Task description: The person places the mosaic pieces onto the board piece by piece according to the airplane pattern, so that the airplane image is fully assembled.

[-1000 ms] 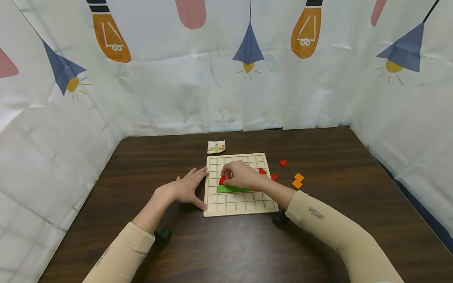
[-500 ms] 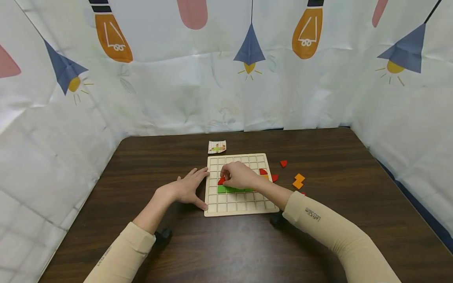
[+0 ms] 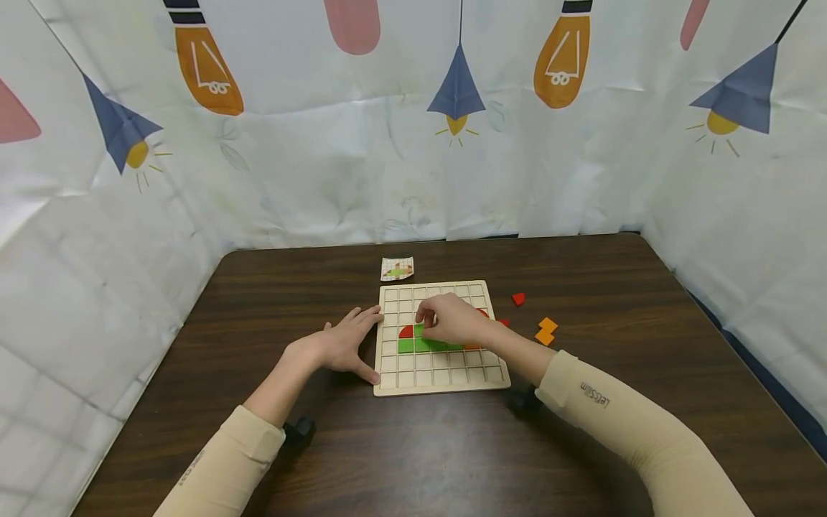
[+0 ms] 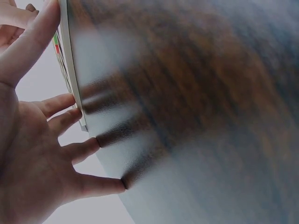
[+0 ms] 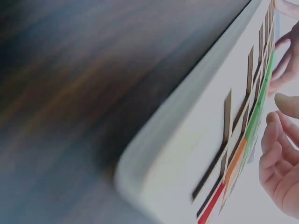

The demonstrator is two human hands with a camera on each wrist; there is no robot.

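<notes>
A pale wooden grid board (image 3: 423,379) lies on the table. My left hand (image 3: 339,343) is at its left side, fingers spread and straight, fingertips and thumb right at the edge; in the left wrist view the fingers (image 4: 100,184) reach down to the tabletop. Over the board is my right hand (image 3: 452,321), fingers bent and no piece showing between them. Just left of its fingertips a red rounded piece (image 3: 405,332) sits in the grid, above a row of green squares (image 3: 413,346). Orange and red pieces farther right are partly hidden by the right hand and wrist.
Behind the board lies a small picture card (image 3: 397,269) with a coloured pattern. To the right are a loose red piece (image 3: 519,299) and orange squares (image 3: 546,331) on the dark table (image 3: 413,445). A printed white curtain (image 3: 310,172) surrounds the table's back and sides.
My right hand has let go of the red rounded piece, which now sits squarely in its cell, and has shifted to the right, uncovering a green square. My left hand stays at the board's edge.
</notes>
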